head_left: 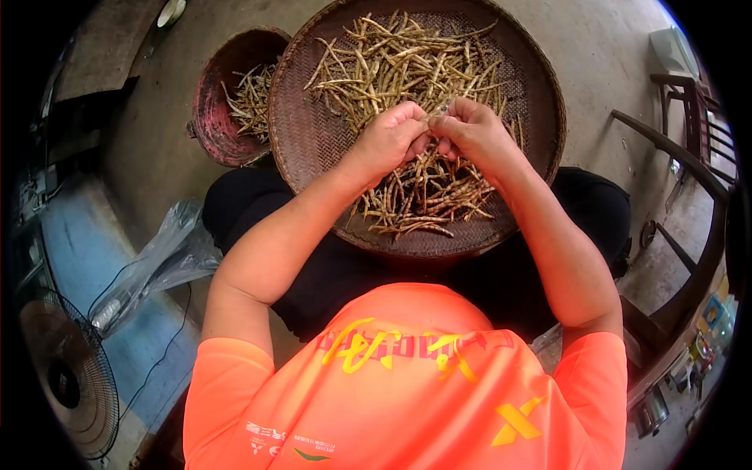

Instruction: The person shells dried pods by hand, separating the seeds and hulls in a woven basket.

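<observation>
The bare floor of a lived-in room spreads around a seated person. Reading the view as a clock face, a fan stands at eight o'clock, a clear plastic bag lies at nine, and a reddish bucket, partly filled with dry pods, sits between ten and eleven.

Just beside it, at twelve, is the round woven tray, above the person's lap. Within the tray, a straw-coloured upper heap of pods fills the twelve o'clock side; a browner lower heap of pods lies toward six.

Between the heaps, the left hand has thumb and forefinger pinched, meeting the right hand, which is pinched likewise. They seem to share one small pod, though the fingers cover most of it.

The step in hand looks like working that pod apart by fingertip; the next move calls for a light, opposed twist or pull, kept over the tray. Far right, at two o'clock, stands dark wooden furniture.
</observation>
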### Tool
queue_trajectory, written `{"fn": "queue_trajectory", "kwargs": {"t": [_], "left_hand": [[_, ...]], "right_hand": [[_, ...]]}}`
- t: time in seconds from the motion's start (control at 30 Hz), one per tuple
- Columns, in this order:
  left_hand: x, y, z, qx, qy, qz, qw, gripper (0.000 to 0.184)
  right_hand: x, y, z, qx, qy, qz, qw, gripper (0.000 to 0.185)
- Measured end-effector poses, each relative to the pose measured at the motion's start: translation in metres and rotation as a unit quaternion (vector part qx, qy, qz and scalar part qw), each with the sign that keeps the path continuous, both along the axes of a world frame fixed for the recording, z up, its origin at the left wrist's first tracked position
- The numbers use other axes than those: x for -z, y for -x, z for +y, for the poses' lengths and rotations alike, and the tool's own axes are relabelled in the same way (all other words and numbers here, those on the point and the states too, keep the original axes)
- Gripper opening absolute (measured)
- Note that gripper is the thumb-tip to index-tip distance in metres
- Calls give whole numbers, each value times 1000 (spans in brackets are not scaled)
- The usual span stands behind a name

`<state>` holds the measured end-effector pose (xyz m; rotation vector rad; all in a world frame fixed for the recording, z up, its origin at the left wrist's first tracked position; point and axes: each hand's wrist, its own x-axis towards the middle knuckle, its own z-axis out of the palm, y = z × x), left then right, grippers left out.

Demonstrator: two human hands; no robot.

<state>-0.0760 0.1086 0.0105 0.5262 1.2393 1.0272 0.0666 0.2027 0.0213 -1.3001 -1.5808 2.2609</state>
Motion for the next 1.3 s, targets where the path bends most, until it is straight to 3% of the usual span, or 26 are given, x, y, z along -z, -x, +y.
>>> {"fn": "queue_trajectory", "kwargs": {"t": [0.4,0.5,0.57,0.77,1.3], "left_hand": [[4,1,-1,18,32,20,999,13],[5,1,-1,17,17,55,998,16],[15,2,-2,33,-55,103,993,14],[-1,3,-2,89,-63,211,971,16],[-7,12,-1,90,-34,157,983,17]], "right_hand": [[0,0,-1,-8,-12,-14,1000,17],[4,-1,1,-6,-25,-3,1000,12],[5,-2,2,-15,-67,-10,998,16],[7,-2,3,-2,-126,-11,992,17],[4,-3,12,5,-194,-62,979,21]]}}
